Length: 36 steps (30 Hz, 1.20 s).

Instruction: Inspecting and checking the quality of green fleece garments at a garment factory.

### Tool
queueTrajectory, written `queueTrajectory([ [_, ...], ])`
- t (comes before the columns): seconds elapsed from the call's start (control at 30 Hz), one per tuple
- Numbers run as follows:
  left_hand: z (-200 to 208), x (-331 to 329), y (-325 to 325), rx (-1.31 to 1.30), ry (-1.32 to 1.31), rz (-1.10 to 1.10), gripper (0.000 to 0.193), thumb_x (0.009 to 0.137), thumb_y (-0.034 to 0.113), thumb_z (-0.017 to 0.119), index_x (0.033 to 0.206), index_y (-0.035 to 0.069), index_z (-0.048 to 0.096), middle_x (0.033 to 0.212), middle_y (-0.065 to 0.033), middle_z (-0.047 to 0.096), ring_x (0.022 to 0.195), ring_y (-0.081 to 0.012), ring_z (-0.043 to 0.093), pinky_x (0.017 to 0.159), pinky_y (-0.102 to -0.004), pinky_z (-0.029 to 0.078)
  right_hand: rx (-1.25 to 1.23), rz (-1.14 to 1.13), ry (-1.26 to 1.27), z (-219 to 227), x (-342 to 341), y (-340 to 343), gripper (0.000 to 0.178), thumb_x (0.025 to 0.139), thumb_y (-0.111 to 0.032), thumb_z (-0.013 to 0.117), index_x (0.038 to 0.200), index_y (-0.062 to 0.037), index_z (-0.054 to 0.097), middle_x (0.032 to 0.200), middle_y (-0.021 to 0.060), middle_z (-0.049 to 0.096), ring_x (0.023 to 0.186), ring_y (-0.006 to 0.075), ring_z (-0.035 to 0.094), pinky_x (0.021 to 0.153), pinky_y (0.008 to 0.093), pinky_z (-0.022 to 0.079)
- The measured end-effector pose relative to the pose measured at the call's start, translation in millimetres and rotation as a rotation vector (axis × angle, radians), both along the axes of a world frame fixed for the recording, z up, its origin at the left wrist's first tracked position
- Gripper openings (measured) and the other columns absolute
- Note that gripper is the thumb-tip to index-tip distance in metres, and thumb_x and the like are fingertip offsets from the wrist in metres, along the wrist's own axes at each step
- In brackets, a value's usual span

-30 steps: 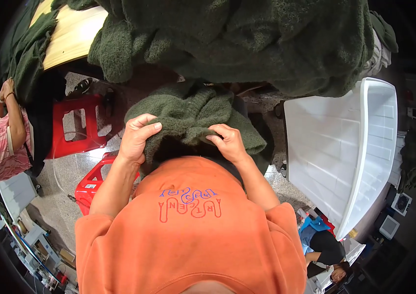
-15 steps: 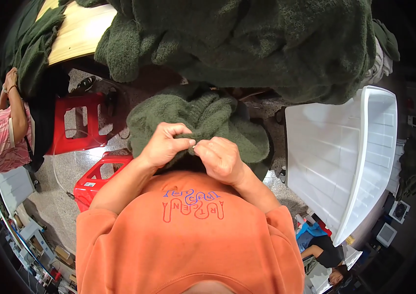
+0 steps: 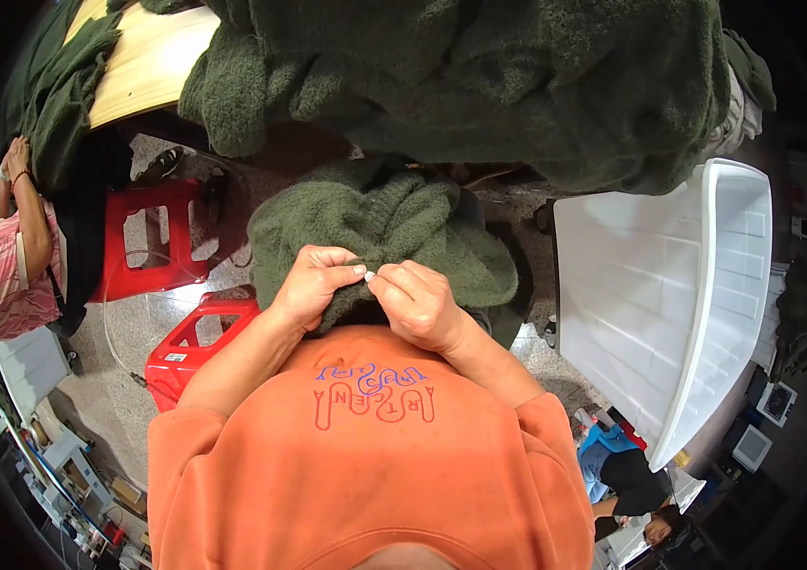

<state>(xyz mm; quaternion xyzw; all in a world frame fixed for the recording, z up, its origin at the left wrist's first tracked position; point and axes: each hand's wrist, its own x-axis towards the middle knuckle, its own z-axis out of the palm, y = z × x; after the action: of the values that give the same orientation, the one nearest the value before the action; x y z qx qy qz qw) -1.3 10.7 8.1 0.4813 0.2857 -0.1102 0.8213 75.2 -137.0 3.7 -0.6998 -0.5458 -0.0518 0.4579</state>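
Observation:
A fuzzy dark green knit garment (image 3: 422, 223) lies bunched across my lap. My left hand (image 3: 311, 288) is closed, thumb and forefinger pinching the garment's near edge. Right beside it my right hand (image 3: 419, 304) is closed too, its thumb and fingertips pressed on the same edge. Between the two sets of fingertips shows a small white bit (image 3: 368, 275), too small to name. The curled lower fingers of both hands are partly hidden.
More green knitwear (image 3: 479, 85) is heaped on the table ahead. Red plastic stools (image 3: 164, 275) stand to my left, near a person in pink (image 3: 14, 275). A large white plastic bin (image 3: 631, 275) stands tilted at my right; another person (image 3: 633, 484) sits beyond it.
Both hands have shifted slightly left, still pinching the garment's edge. The white bit between the fingertips shows more now, and the knit folds have moved a little.

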Motion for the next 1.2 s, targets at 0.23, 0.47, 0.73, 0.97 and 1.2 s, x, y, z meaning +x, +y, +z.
queueTrajectory([
  [0.23, -4.4, -3.4, -3.8, 0.082, -0.034, 0.034, 0.007, 0.076, 0.003, 0.057, 0.075, -0.002, 0.062, 0.069, -0.001, 0.06, 0.063, -0.0042, 0.05, 0.057, -0.0193, 0.041, -0.026, 0.024, 0.049, -4.9, 2.1, 0.6, 0.013, 0.06, 0.0, 0.055, 0.073, 0.0005, 0.053, 0.069, 0.0078, 0.05, 0.057, 0.0202, 0.049, 0.05, 0.0294, 0.042],
  [0.47, -6.1, -6.3, -6.8, 0.607, -0.179, -0.033, 0.013, 0.074, 0.006, 0.061, 0.082, -0.003, 0.062, 0.074, -0.0019, 0.062, 0.069, -0.0066, 0.052, 0.062, -0.0223, 0.045, -0.003, 0.0, 0.131, -13.4, 6.0, 6.4, 0.011, 0.068, 0.005, 0.055, 0.079, 0.0016, 0.054, 0.094, 0.0186, 0.055, 0.08, 0.0317, 0.058, 0.063, 0.033, 0.049],
  [0.73, -14.5, -5.6, -5.2, 0.655, -0.179, -0.068, 0.01, 0.071, 0.005, 0.059, 0.08, 0.002, 0.064, 0.071, -0.0072, 0.063, 0.066, -0.0087, 0.056, 0.06, -0.0253, 0.046, -0.195, 0.185, 0.466, -16.6, 16.9, 8.8, 0.013, 0.071, 0.001, 0.058, 0.084, -0.001, 0.054, 0.085, 0.0138, 0.06, 0.076, 0.0252, 0.059, 0.064, 0.029, 0.048],
  [0.97, -15.1, -10.3, -2.2, 0.8, -0.251, -0.105, 0.016, 0.071, 0.009, 0.056, 0.084, 0.005, 0.064, 0.069, -0.0116, 0.062, 0.064, -0.0153, 0.059, 0.062, -0.0299, 0.046, -0.376, 0.111, 0.792, -22.7, 13.4, 6.5, 0.014, 0.073, -0.008, 0.062, 0.085, -0.0007, 0.06, 0.068, 0.0041, 0.059, 0.063, 0.0069, 0.052, 0.058, 0.0228, 0.043],
  [1.2, -21.0, -9.2, -5.6, 0.853, -0.234, -0.136, 0.017, 0.071, 0.009, 0.056, 0.085, 0.005, 0.064, 0.073, -0.0147, 0.062, 0.071, -0.0245, 0.061, 0.066, -0.0335, 0.047, -0.35, 0.045, 0.799, -24.0, 6.0, 2.9, 0.011, 0.073, -0.008, 0.061, 0.079, 0.0008, 0.061, 0.062, 0.008, 0.058, 0.056, 0.0106, 0.053, 0.053, 0.026, 0.042],
])
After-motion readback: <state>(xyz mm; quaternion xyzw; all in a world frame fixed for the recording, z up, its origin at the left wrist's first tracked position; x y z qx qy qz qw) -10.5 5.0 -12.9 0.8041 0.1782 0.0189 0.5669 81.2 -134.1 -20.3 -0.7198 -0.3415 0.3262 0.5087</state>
